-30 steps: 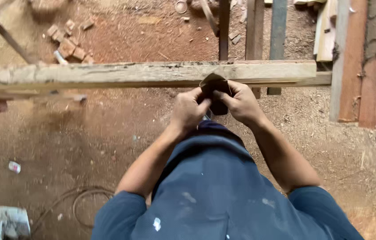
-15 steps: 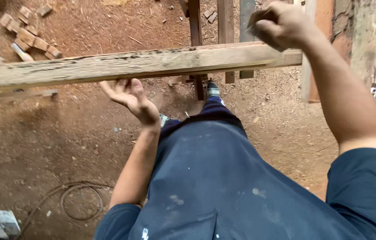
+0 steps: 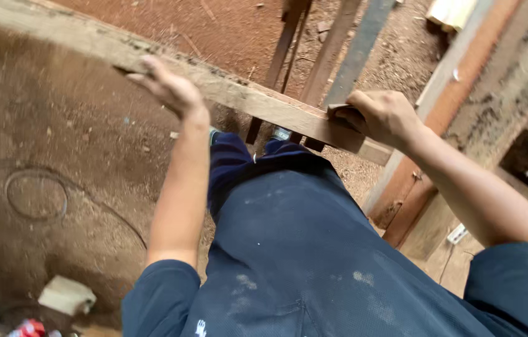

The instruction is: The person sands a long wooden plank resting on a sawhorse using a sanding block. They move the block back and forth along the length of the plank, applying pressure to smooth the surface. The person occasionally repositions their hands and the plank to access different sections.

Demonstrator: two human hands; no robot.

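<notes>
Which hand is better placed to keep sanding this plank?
Probably the right. The right hand presses a small sanding pad onto the long wooden plank. The left hand is open with nothing in it, its fingers just resting against the plank's edge.

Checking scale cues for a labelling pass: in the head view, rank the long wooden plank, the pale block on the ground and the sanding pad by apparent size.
1. Long wooden plank, largest.
2. Pale block.
3. Sanding pad under the right hand, mostly covered, so this last placing is unsure.
</notes>
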